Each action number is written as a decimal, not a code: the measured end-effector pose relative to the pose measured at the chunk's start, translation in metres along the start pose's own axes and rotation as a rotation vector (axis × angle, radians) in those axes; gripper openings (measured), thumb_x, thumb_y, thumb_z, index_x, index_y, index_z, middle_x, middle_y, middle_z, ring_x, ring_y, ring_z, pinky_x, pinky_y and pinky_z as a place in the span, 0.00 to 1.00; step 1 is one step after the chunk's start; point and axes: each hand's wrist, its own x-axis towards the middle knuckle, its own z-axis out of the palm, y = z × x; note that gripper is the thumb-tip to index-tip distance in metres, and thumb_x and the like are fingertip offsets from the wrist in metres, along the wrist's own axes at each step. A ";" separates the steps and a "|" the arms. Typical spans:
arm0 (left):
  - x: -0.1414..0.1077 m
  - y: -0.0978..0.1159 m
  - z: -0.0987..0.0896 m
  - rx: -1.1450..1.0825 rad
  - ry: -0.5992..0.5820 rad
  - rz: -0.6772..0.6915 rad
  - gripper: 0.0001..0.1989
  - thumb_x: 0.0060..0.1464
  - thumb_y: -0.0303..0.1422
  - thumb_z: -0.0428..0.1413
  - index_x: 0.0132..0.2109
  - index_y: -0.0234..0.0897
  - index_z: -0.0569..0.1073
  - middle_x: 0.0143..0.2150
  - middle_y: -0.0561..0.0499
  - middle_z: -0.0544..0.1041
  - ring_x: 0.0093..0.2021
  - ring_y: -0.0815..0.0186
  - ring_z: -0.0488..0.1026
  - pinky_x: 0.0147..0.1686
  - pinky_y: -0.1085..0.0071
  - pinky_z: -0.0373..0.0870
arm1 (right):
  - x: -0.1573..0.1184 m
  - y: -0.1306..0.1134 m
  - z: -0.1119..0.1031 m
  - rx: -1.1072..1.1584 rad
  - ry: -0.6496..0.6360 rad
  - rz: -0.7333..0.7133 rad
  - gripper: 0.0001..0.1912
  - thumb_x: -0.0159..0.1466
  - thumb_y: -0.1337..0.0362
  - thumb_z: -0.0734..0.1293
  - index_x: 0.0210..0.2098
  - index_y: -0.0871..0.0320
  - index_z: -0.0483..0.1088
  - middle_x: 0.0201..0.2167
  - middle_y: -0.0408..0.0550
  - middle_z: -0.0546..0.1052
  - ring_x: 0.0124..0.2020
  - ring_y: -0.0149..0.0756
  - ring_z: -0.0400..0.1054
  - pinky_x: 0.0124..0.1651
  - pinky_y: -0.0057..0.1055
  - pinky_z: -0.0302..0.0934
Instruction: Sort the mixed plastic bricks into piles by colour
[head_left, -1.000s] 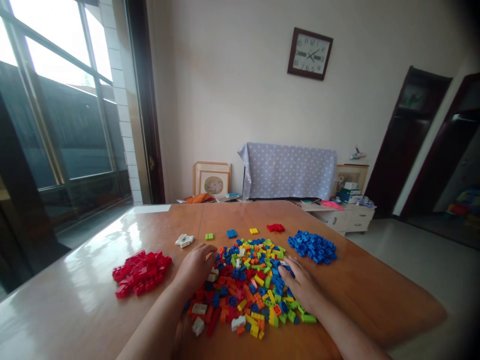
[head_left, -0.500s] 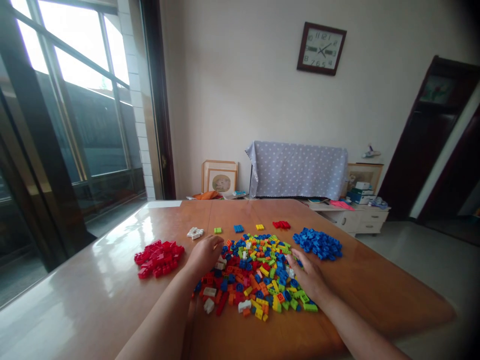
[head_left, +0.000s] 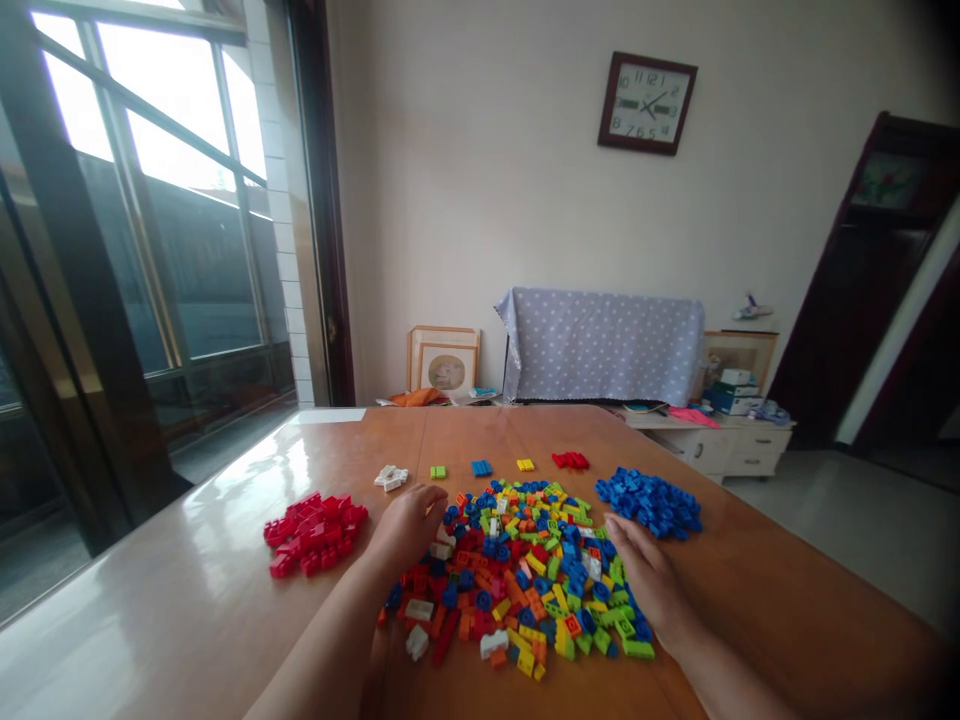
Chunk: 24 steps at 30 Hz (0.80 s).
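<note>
A mixed pile of toy building bricks point(head_left: 525, 575) in red, orange, yellow, green, blue and white is spread before me. At its left edge rests my left hand point(head_left: 409, 525), fingers loosely bent and apart, with no brick visible in it. My right hand point(head_left: 649, 575) lies along the pile's right side, palm turned inward and fingers stretched out, holding nothing. To the left is a heap of red bricks point(head_left: 316, 533). A heap of blue bricks point(head_left: 649, 502) sits beyond my right hand.
Along the far side of the wooden table point(head_left: 187, 610) stand small groups: white bricks point(head_left: 391, 478), green bricks point(head_left: 438, 472), blue bricks point(head_left: 481, 468), yellow bricks point(head_left: 525, 465) and red bricks point(head_left: 571, 460). Behind is a low white cabinet point(head_left: 739, 450).
My right hand has shifted slightly right, off the pile's upper right part to its outer edge. The left hand stays by the left edge. The whole view has tilted up a little.
</note>
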 end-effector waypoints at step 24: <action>0.003 -0.011 0.016 0.034 -0.153 -0.025 0.13 0.63 0.37 0.49 0.44 0.40 0.77 0.42 0.48 0.80 0.43 0.63 0.75 0.41 0.73 0.64 | -0.052 -0.008 -0.008 -0.627 -0.385 -0.127 0.37 0.67 0.41 0.58 0.72 0.42 0.48 0.73 0.40 0.48 0.74 0.52 0.37 0.72 0.60 0.37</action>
